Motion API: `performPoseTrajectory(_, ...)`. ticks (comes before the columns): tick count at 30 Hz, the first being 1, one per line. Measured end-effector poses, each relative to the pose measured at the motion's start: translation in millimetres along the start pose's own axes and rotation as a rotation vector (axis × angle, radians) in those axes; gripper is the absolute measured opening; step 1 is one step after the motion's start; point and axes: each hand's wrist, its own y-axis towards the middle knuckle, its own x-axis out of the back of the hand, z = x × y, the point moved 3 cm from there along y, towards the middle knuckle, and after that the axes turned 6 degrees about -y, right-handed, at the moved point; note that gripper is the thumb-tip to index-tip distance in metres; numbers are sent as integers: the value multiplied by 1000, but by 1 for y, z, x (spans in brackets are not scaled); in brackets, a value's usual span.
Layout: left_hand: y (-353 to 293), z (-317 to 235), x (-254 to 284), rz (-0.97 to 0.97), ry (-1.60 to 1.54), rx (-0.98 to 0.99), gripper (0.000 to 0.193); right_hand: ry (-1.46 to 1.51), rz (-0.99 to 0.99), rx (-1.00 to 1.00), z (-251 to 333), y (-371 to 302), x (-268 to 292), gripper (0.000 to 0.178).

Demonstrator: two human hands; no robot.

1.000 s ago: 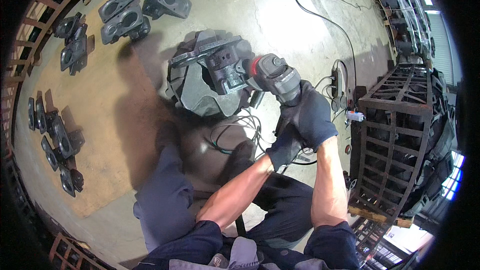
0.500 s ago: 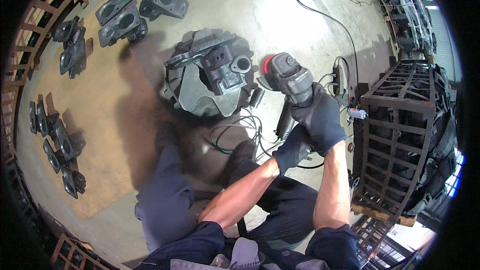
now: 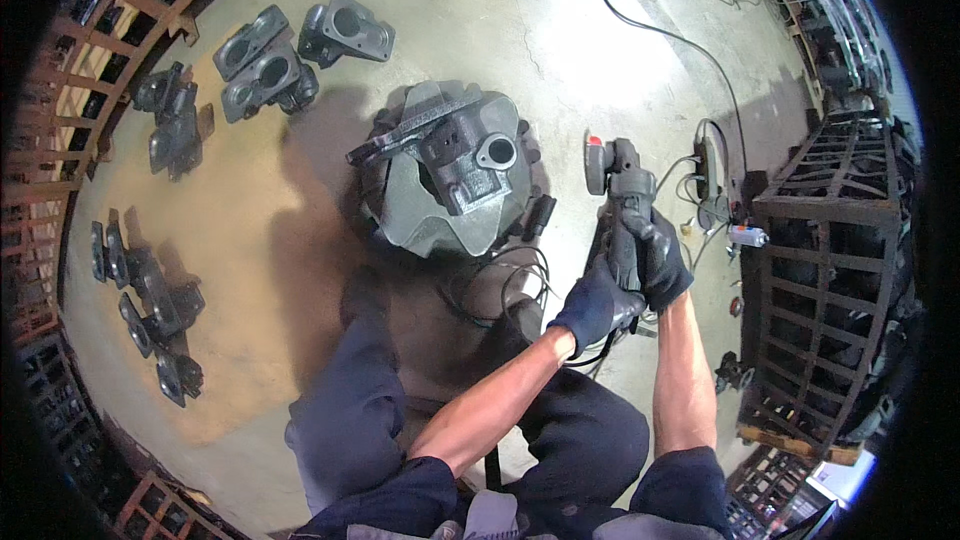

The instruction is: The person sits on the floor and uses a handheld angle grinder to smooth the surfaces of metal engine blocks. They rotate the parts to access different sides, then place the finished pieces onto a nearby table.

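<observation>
Both my gloved hands hold a dark angle grinder (image 3: 630, 188) to the right of the work stand, its disc with a red patch facing left, apart from any part. My right hand (image 3: 664, 258) wraps its body from the right. Lower down, my left hand (image 3: 592, 306) closes round the rear end; its fingertips are partly hidden. To the left, a dark cast-metal housing (image 3: 465, 165) with a round flanged port rests tilted on a heavy star-shaped metal base (image 3: 415, 215). A short black cylinder (image 3: 540, 218) lies beside that base.
Several similar castings (image 3: 265, 70) lie on a brown sheet (image 3: 250, 340) at left. Cables (image 3: 500, 280) coil near my feet. A power strip (image 3: 708, 160), a spray can (image 3: 748, 236) and a metal cage crate (image 3: 820, 290) stand along the right. Racks edge the far left.
The grinder has been drawn back and turned, so its head points away and its disc shows edge-on. My right hand has lowered with it. The whole view has shifted slightly.
</observation>
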Motion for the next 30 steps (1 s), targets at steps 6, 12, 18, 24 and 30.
performPoseTrajectory(6,40,65,5,-27,-138,175,67,545,1,-149,-96,36,0,48)
performPoseTrajectory(12,117,114,4,-269,354,-127,36,274,-144,70,-174,89,13,41)
performPoseTrajectory(18,181,140,20,-556,567,-84,39,-276,-554,135,-171,64,19,51)
performPoseTrajectory(24,185,114,8,-550,678,-25,55,-800,-878,-72,-219,51,67,80)
performPoseTrajectory(30,204,116,19,-227,962,-78,52,-610,-436,-372,-238,114,74,46)
